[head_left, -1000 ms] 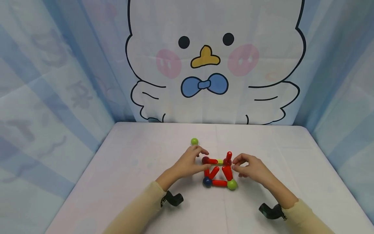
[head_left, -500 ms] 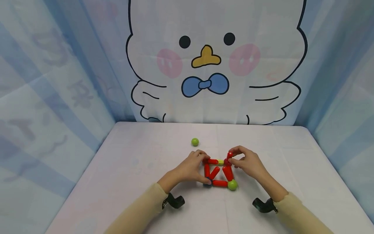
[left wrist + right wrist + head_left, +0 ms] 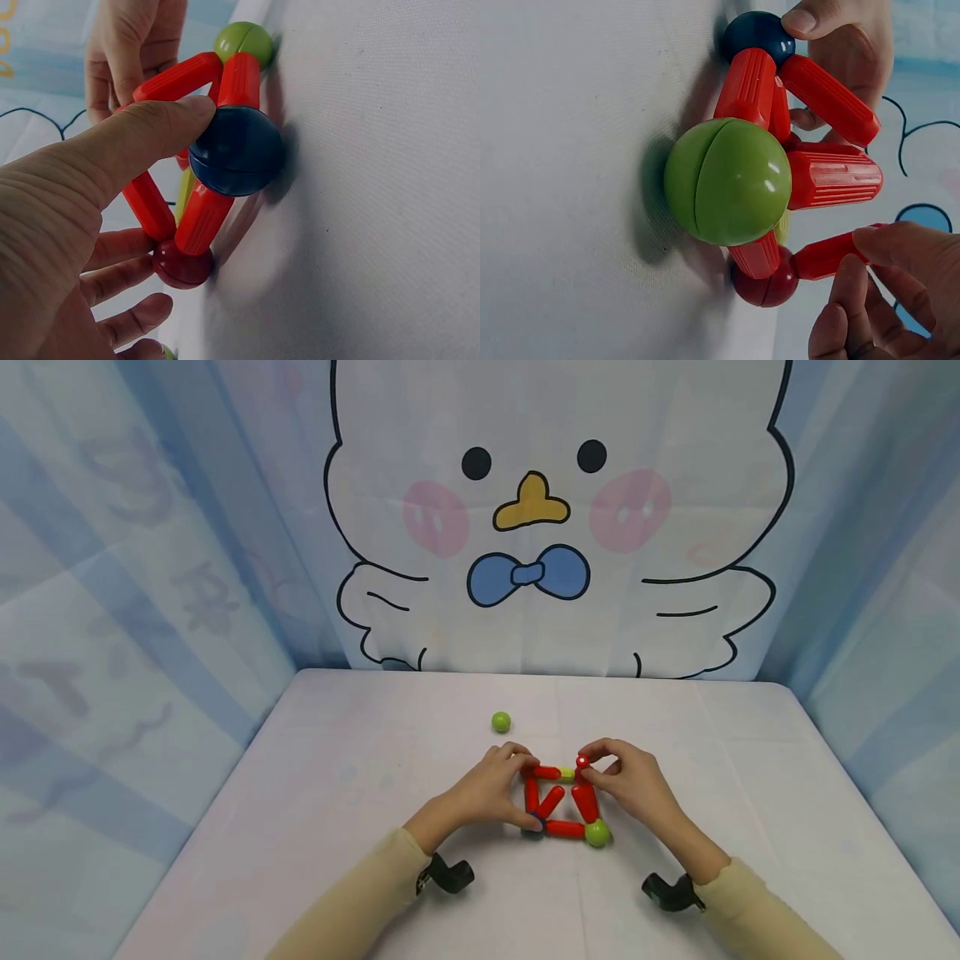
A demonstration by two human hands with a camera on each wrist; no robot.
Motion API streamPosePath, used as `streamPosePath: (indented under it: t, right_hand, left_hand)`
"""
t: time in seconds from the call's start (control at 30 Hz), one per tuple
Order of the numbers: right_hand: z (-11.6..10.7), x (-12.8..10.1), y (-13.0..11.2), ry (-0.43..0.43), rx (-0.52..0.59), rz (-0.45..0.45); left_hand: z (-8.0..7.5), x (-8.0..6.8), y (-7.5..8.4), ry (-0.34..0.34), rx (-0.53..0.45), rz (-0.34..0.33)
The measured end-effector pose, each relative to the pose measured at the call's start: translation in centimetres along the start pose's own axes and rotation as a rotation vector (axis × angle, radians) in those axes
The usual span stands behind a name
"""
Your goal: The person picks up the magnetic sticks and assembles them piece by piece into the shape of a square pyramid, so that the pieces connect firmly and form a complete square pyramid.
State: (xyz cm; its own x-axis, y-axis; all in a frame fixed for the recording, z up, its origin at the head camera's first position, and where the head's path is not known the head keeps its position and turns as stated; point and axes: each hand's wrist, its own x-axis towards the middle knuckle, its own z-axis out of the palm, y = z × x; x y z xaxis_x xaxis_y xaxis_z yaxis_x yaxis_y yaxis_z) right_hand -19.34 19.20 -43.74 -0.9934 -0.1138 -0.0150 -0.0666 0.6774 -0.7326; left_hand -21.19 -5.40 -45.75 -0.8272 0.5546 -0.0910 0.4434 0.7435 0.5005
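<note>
A frame of red magnetic rods and balls lies on the table in the head view, with a yellow rod (image 3: 567, 773) in its far side. My left hand (image 3: 483, 789) holds its left side, the thumb on the dark blue ball (image 3: 236, 150) and fingertips against a dark red ball (image 3: 182, 264). My right hand (image 3: 633, 781) pinches a raised red rod (image 3: 826, 256) by its upper end; its lower end meets the other dark red ball (image 3: 766, 279). A green ball (image 3: 727, 180) forms the near right corner. Two more red rods slant up from the near balls.
A loose green ball (image 3: 501, 722) lies on the white table (image 3: 375, 735) beyond the frame. Behind the table hangs a cloth with a cartoon bird (image 3: 532, 627). Blue patterned curtains (image 3: 150, 610) stand on both sides.
My right hand has come in from the right, taken hold of the raised red rod and tilted it. My left thumb has moved nearer, onto the blue ball, with fingers at the far-left ball.
</note>
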Motion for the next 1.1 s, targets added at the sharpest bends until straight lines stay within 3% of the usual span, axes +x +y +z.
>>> streamPosePath:
  t: [0.57,0.93,1.1]
  right_hand:
    - [0.5,-0.8,0.3,0.031,-0.15,-0.209]
    - [0.8,-1.3,0.7,0.029,-0.122,-0.211]
    - [0.8,-1.8,1.3,0.012,-0.066,-0.136]
  left_hand:
    - [-0.3,-0.3,0.2,0.003,-0.031,0.001]
    - [-0.9,-0.2,0.0,-0.038,-0.054,0.011]
    - [-1.8,0.8,-0.8,-0.051,-0.085,0.007]
